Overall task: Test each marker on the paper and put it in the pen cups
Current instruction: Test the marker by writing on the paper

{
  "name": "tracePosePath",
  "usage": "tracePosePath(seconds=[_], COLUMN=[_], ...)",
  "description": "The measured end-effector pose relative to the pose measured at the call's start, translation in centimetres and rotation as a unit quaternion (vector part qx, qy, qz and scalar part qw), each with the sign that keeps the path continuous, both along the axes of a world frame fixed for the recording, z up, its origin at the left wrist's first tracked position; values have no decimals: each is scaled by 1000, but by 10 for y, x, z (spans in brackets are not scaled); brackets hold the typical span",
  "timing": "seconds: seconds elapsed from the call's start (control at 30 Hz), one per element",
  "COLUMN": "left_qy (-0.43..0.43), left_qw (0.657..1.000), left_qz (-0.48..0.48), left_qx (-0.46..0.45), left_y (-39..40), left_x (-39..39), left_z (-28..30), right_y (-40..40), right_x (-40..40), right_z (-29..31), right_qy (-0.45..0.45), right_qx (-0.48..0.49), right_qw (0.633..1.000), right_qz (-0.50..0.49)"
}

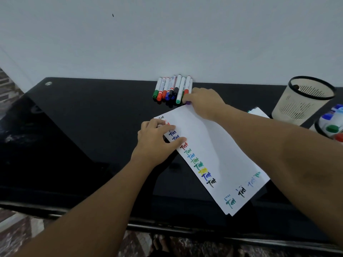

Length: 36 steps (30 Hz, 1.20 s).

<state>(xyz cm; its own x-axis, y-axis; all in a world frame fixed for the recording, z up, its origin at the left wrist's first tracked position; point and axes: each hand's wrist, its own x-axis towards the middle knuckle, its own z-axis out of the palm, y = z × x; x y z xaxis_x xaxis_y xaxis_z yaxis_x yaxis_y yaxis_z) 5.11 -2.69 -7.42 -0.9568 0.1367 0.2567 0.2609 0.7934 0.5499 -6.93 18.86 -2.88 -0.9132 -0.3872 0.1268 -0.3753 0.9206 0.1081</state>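
A black shiny tabletop [83, 127] fills the middle of the frame, with a plain white wall behind it. A white sheet of paper [213, 154] lies slanted on it, from the middle down to the lower right. Down its left edge runs a row of small scribbles in red, green, blue, yellow and black, and more scribbles sit along its bottom edge.

The left hand [157, 140] lies flat on the upper left part of the paper, fingers spread and straight, pressing it down. It holds nothing.

The right hand [206, 102] is at the top corner of the paper. Its fingers curl around a marker with a purple cap [188, 102]; only the cap peeks out at the fingertips.

Just beside that hand, at the back edge of the tabletop by the wall, lies a bunch of markers [172, 88] side by side, with green, red, blue and black caps.

At the right of the frame stands a pale pen cup [304, 101] with a black rim. Below it, at the far right edge, a second pen cup [332, 125] is partly cut off, and it has markers in it.
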Motion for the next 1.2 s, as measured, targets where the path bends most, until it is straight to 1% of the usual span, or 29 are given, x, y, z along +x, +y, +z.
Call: tracePosePath(seconds=[0.1,0.23,0.3,0.37,0.47,0.63,0.7,0.77,0.8,0.93,1.03,1.13,1.2], left_qy=[-2,-5,-7,-13,-15,-5,-3,-2,2,38,74,121,124], left_qw=[1000,1000,1000,1000,1000,1000,1000,1000,1000,999,997,992,991], left_qz=[1,-1,1,4,5,5,5,3,1,-12,-23,-36,-49], left_qx=[-1,2,1,-2,-3,6,3,1,2,2,-14,-19,-19], left_y=[0,-2,-1,-1,-2,0,0,0,0,-1,0,1,3], left_x=[0,-1,-1,-1,0,2,2,3,3,6,11,19,27], left_z=[0,0,1,2,2,3,4,5,5,4,7,8,10], right_y=[8,19,21,18,10,-4,-9,-10,-9,1,9,12,13], right_x=[2,10,16,25,51,97,112,126,132,151,162,170,175], right_z=[1,-2,-1,5,19,29,26,21,19,11,6,3,3], right_qy=[76,190,226,235,209,128,75,-1,-29,-62,-87,-85,-67], right_qx=[28,15,-8,-33,-71,-120,-156,-215,-225,-146,-125,-121,-100], right_qw=[996,978,967,960,962,977,980,975,973,987,988,987,991], right_qz=[44,88,117,148,162,120,102,65,47,-3,-38,-64,-65])
